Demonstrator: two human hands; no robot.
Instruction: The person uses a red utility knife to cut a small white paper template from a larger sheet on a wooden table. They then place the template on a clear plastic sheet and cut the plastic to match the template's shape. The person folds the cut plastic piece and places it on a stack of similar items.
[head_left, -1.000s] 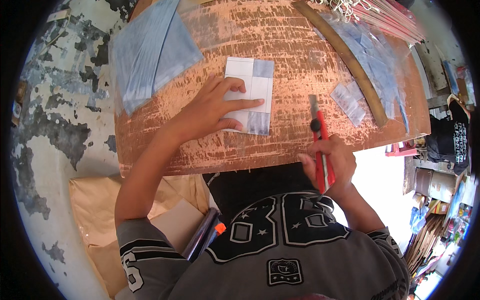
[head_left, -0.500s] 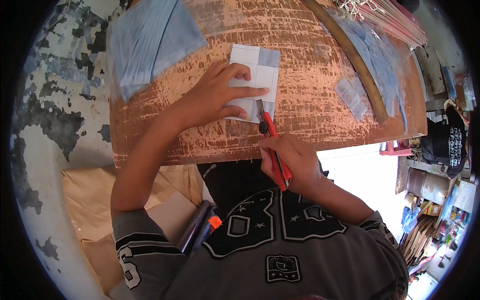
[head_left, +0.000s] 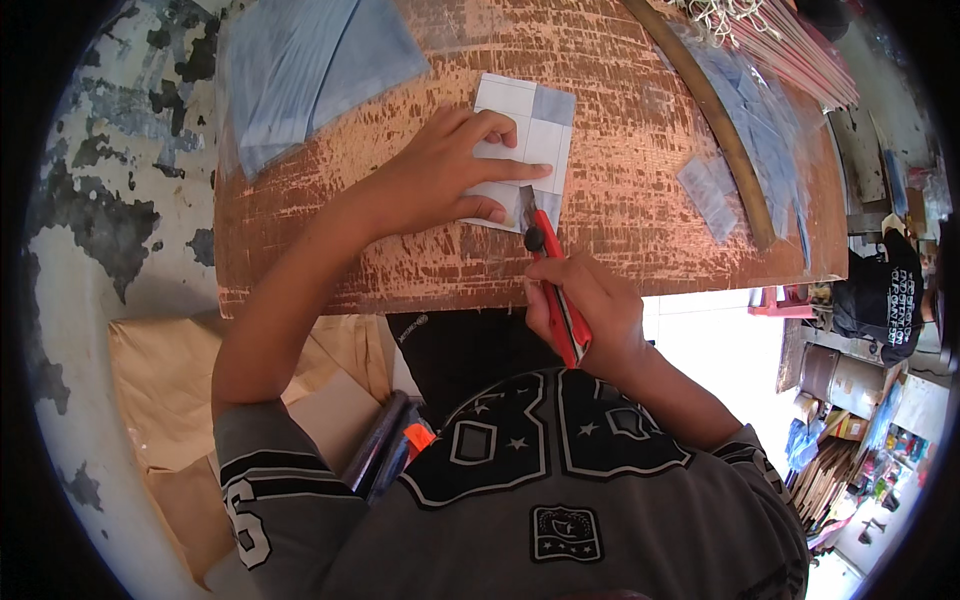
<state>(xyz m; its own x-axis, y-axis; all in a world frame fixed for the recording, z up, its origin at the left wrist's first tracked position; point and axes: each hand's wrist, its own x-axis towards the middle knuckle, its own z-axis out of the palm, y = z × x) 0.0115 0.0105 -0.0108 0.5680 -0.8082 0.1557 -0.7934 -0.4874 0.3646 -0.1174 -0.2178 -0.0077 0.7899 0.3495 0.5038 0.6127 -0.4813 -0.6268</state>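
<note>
A white and pale blue sheet [head_left: 545, 135] marked with ruled lines lies flat on the worn, scratched brown tabletop [head_left: 430, 265]. My left hand [head_left: 455, 172] rests on its left side, fingers spread and pressing it down. In my right hand [head_left: 590, 305] is a red utility knife [head_left: 562, 285] with a black knob, gripped round its handle. Its metal blade points away from me and touches or hovers just over the sheet's lower part, below my left index fingertip. Whether the blade cuts into the sheet I cannot tell.
Bluish clear plastic sheets [head_left: 290, 80] are stacked at the far left. On the right lie a curved wooden strip [head_left: 715, 115], a small plastic piece [head_left: 708, 198], more plastic sheets [head_left: 765, 140] and a bundle of pink sticks [head_left: 795, 50]. Another person [head_left: 885, 295] is at far right.
The sheet appears slightly higher and more to the right, tilted a little, with both hands shifted alike. The whole view has also shifted. The knife stays in my right hand.
</note>
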